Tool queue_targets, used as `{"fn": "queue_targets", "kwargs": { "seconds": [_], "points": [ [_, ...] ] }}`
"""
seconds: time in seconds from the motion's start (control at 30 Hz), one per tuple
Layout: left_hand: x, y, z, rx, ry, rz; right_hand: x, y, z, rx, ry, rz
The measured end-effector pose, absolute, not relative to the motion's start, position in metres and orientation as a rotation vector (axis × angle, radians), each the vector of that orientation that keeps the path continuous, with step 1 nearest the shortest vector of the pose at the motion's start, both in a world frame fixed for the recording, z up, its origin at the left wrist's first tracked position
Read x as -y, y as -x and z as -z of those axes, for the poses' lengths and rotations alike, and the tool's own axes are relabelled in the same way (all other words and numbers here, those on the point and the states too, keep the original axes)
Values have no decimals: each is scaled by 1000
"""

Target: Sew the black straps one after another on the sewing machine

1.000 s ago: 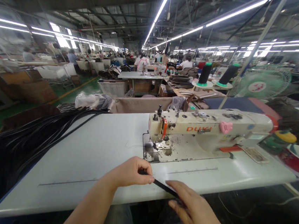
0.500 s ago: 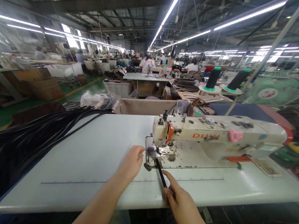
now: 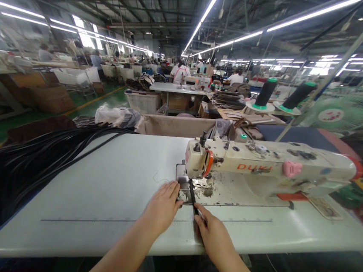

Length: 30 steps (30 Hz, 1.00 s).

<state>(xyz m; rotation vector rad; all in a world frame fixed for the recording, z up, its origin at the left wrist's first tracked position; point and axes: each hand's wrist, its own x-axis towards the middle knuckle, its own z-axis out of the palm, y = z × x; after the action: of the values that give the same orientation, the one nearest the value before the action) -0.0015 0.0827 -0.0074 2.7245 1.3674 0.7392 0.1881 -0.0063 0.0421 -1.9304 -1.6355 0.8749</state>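
Running between both, the black strap (image 3: 192, 195) is pinched by the right hand (image 3: 211, 233), left hand (image 3: 162, 206) flat.

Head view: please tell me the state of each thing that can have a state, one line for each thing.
Black strap: laid flat, its far end at the presser foot.
Left hand: flat on the table, fingers beside the strap.
Right hand: pinching the strap's near part.
Sewing machine: upright on the white table.
Black thread cones: upright on their stands.
Bundle of black straps: lying on the table's left side.
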Motion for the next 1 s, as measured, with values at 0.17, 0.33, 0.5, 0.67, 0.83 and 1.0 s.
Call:
{"fn": "queue_targets", "kwargs": {
  "seconds": [0.17,0.33,0.5,0.67,0.83,1.0],
  "points": [
    [-81,2,3,-1381,-2727,-716,-1,-189,-43,1605,1929,-898],
    [-79,3,-1,-1354,-2736,-675,-6,-188,-46,1598,1940,-919],
    [-78,4,-4,-1355,-2743,-692,-6,-186,-46,1608,1958,-912],
    [-78,3,-6,-1357,-2748,-657,-7,-185,-47,1648,1996,-873],
    [-79,3,-5,-1374,-2783,-634,-8,-183,-47,1672,2032,-849],
    [-80,3,-4,-1370,-2800,-656,-8,-182,-44,1674,2066,-824]
  ]
}}
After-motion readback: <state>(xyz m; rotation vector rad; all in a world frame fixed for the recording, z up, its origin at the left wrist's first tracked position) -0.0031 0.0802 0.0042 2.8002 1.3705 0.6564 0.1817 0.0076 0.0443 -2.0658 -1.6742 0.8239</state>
